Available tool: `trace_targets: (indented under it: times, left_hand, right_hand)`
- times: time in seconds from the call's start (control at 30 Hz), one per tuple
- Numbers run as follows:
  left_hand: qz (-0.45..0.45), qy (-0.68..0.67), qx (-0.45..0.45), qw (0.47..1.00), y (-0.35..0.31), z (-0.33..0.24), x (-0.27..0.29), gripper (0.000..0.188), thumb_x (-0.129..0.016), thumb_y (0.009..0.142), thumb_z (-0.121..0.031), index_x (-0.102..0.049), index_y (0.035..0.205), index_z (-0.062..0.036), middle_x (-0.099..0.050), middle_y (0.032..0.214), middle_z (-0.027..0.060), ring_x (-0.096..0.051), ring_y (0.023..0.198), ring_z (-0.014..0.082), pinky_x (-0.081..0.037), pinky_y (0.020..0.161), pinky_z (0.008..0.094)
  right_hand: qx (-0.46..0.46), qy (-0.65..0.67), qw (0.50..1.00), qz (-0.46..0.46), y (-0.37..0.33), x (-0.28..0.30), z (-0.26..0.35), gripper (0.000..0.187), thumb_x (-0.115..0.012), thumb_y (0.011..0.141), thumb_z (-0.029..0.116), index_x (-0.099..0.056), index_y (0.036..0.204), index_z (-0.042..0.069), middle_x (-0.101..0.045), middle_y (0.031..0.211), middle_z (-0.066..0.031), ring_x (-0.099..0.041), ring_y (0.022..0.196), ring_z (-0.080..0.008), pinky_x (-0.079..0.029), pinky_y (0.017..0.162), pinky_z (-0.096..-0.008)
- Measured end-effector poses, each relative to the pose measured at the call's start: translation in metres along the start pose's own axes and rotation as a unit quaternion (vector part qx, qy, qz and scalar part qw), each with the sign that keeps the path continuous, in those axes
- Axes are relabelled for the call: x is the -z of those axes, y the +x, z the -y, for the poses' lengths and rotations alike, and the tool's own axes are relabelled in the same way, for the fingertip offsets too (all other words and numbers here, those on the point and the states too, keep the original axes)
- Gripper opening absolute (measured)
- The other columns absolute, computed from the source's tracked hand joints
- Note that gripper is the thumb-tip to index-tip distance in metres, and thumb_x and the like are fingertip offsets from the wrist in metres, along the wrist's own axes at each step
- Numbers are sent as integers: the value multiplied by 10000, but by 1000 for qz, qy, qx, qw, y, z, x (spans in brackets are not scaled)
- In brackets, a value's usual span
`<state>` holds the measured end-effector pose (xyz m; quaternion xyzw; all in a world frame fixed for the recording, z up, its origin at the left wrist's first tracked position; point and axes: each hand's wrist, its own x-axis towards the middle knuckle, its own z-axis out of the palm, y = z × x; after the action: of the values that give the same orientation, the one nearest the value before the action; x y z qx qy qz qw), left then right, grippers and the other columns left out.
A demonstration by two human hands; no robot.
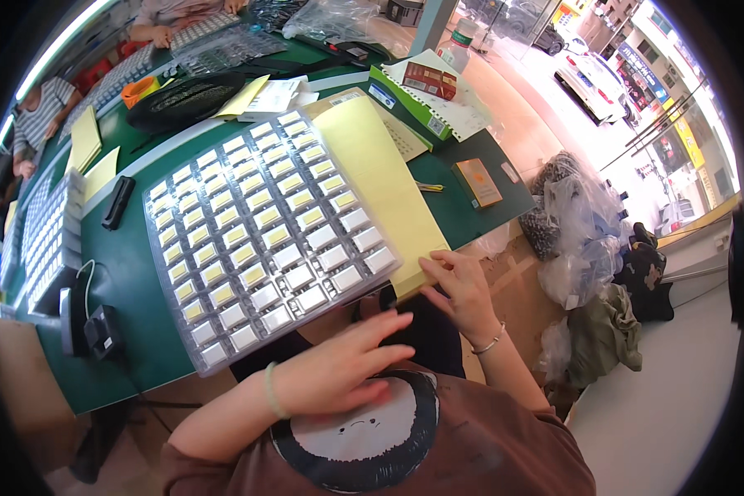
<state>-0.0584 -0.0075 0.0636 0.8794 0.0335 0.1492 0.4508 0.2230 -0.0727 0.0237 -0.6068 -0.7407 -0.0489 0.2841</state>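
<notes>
A clear plastic tray [336, 288] lies tilted across the green table, holding rows of small white rectangular pieces. Many of the farther pieces carry a pale yellow patch on top, while those along the near edge are plain white. Beside the tray's right edge is a yellow paper sheet [370, 157]. My right hand [465, 293] pinches the near right corner of that sheet between thumb and fingers. My left hand [343, 368] hovers in front of my chest, just off the tray's near edge, its fingers spread and nothing visible in them.
On the green table [132, 306] lie a black adapter [103, 332], a black pen-like case [119, 203] and an orange box [477, 183]. Farther back are a black mesh basket [186, 103], a red box [430, 80] and a bottle [459, 45]. Other people sit at the far left.
</notes>
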Motion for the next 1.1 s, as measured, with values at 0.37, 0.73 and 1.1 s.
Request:
trace_targets:
  times: [0.37,0.73,1.1]
  left_hand:
    - [-70,350,99,929,55,37,-67,535,-762,859,-149,-605,1340,24,-297,1627,292,-303,1534,439,-329,1233,528]
    - [-43,367,139,919,63,21,-62,548,-758,827,-153,-608,1312,53,-296,1638,278,-307,1539,418,-320,1242,516]
    - [-91,165,115,975,57,0,-42,470,-761,871,-110,-619,1304,5,-249,1643,294,-304,1528,472,-334,1244,500]
  right_hand:
    - [86,24,989,-116,-9,-31,-38,436,-826,804,33,-728,1227,73,-686,1203,-78,-684,1016,-267,-569,872,-386]
    - [103,88,979,-154,-26,-43,-50,343,-803,807,1,-747,1140,64,-683,1252,-128,-696,1037,-294,-595,858,-377]
    - [-251,435,849,-163,-17,16,-9,215,-606,1023,4,-720,1204,-23,-660,1033,-83,-615,809,-125,-514,685,-244]
